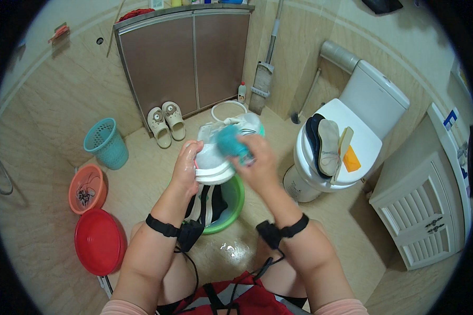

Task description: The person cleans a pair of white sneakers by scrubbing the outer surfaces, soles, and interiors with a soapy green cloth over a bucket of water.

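My left hand (186,167) grips a white shoe (213,159) by its side, above a green plastic basin (239,204). In my right hand (258,161) is a teal scrubbing brush (229,142), blurred, against or just over the shoe's upper. Black-and-white striped shoes (211,202) lie in the basin, in some liquid. Just beyond the held shoe are more white footwear (249,123) and a round white rim (228,103), partly hidden behind it. Black straps with small boxes sit on both forearms.
Left stand a teal perforated bin (108,143), an orange basin with laces (96,173) and a red basin (100,242). Cream clogs (167,124) rest by the cabinet (157,59). Insoles (328,147) lie on the toilet lid (364,130). A louvred cabinet (421,208) is right; the floor has a wet patch.
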Motion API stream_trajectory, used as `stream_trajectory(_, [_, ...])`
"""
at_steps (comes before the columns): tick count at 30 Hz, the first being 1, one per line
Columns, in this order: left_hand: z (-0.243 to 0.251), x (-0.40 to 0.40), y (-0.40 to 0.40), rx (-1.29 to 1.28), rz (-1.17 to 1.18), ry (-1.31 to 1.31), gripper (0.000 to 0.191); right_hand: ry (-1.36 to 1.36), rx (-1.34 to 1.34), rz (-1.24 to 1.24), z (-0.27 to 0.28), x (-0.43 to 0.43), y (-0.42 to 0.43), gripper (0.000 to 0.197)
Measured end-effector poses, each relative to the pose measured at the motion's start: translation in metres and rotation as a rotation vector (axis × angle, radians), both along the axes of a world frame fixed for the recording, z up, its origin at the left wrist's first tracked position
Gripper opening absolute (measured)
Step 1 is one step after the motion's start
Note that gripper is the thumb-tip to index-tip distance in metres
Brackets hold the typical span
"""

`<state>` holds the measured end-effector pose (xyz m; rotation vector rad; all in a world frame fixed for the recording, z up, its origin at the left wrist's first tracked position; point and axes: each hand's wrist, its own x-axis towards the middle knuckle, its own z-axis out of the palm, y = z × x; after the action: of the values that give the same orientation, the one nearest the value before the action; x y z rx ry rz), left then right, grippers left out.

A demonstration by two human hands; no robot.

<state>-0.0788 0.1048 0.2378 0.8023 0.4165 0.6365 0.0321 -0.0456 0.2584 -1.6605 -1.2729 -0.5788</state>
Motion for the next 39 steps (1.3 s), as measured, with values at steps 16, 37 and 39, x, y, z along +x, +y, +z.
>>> stream_trajectory(16, [0.004, -0.006, 0.002, 0.007, 0.005, 0.025, 0.015, 0.005, -0.035, 0.254, 0.007, -0.033, 0.001, 0.044])
stream_trajectory(37, [0.007, -0.014, 0.012, -0.204, -0.187, -0.027, 0.034, 0.249, 0.074, -0.207, -0.003, 0.058, -0.018, 0.045])
stream_trajectory(39, [0.008, -0.016, 0.014, -0.203, -0.204, -0.017, 0.034, 0.353, 0.064, -0.273, -0.006, 0.054, -0.014, 0.043])
